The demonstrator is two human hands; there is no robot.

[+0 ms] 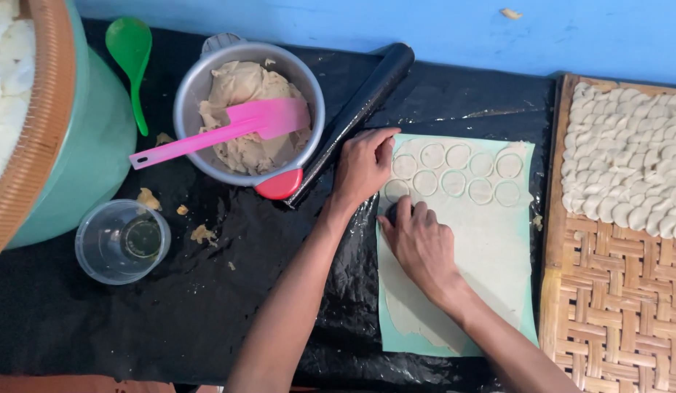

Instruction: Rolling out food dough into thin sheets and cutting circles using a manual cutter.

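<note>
Right hand (419, 244) presses a gripped round cutter into the dough sheet (491, 240) while the open left hand (363, 167) steadies its top-left corner.

Home kitchen work floor | black plastic sheet (207, 306) under metal bowl of filling (248, 109) | rolled dough sheet (491, 240) cut in rounds | woven tray (614, 291) of folded dumplings (629, 156)

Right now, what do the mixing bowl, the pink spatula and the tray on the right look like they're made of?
Mixing bowl: metal, probably aluminium or steel, by its dull grey sheen. Pink spatula: likely plastic or silicone, smooth and evenly coloured. Tray: woven cane or bamboo strips, tan with a visible basket weave.
</note>
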